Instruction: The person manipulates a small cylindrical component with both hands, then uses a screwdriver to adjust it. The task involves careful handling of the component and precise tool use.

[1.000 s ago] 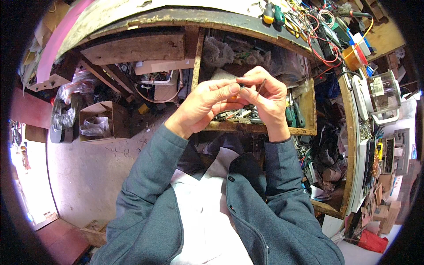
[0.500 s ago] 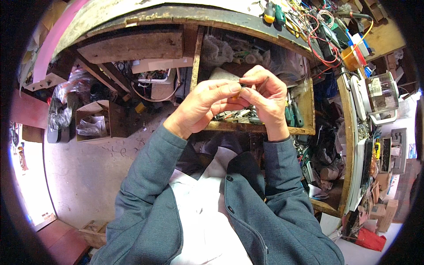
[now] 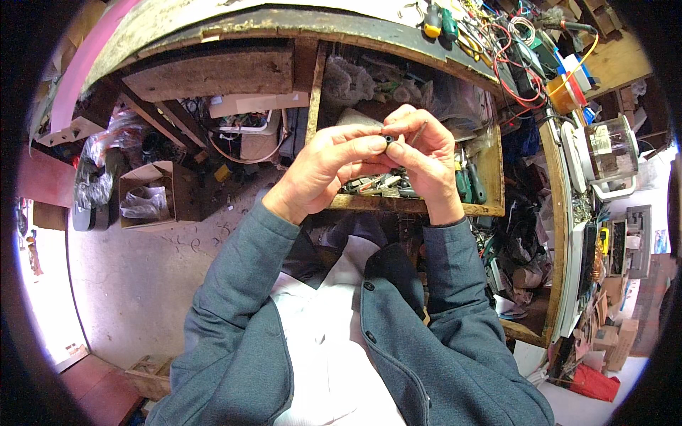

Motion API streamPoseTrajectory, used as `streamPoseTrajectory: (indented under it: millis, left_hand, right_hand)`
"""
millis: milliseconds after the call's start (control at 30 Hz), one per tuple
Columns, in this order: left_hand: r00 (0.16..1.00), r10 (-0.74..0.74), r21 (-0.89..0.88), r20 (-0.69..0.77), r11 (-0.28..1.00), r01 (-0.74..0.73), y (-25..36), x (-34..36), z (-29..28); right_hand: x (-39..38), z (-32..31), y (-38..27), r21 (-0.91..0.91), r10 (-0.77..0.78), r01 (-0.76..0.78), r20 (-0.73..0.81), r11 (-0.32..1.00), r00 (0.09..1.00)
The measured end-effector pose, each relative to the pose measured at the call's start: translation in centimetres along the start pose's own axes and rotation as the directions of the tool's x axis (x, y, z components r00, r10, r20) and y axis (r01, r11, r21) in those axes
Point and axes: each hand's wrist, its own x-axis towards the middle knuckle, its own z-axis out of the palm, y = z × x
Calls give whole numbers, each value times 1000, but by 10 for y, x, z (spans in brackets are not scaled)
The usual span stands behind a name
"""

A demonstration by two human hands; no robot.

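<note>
Over the open wooden drawer [image 3: 412, 207], both hands meet with their fingertips together. My left hand [image 3: 323, 165] pinches a small dark round part [image 3: 389, 140], with what looks like a hole in its end. My right hand [image 3: 432, 160] touches the same part with its thumb and bent fingers. A thin brownish rod [image 3: 420, 132] sticks up between the right fingers; its lower end is hidden and its kind cannot be told. Below the hands, the drawer holds metal bits [image 3: 376, 186] and green-handled tools [image 3: 463, 183].
Above the drawer runs the workbench edge [image 3: 249, 32]. At the right of the bench lie screwdrivers [image 3: 440, 23], tangled red wires [image 3: 506, 64] and an orange container [image 3: 565, 96]. A cardboard box [image 3: 153, 195] stands on the floor at left, and a clear jug [image 3: 609, 153] at right.
The hands have turned slightly, and the dark part's round end now shows between the fingertips. The rod in the right fingers tilts a little differently.
</note>
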Motion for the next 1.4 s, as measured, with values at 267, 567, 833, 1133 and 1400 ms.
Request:
streamPoseTrajectory:
  millis: [267, 567, 833, 1133, 1400]
  left_hand:
    - [998, 56, -45, -33, 997, -58, -2, -2, 0]
    - [998, 30, -68, 50, 997, -27, -3, 0, -2]
    - [998, -15, -17, 56, 1000, 16, 0, 1, 0]
    - [998, -39, -3, 40, 999, 39, 2, -2, 2]
    - [998, -59, 11, 35, 998, 58, 2, -2, 4]
  right_hand:
    - [-1, -2, -1, -61, -63, 65, 35, 996, 997]
    - [-5, 2, -4, -164, -90, 88, -3, 983, 996]
    - [-4, 3, -5, -244, -155, 144, -26, 959, 988]
    - [-5, 5, -4, -245, -177, 163, -37, 956, 983]
    - [-9, 2, -2, -205, -88, 73, -65, 976, 994]
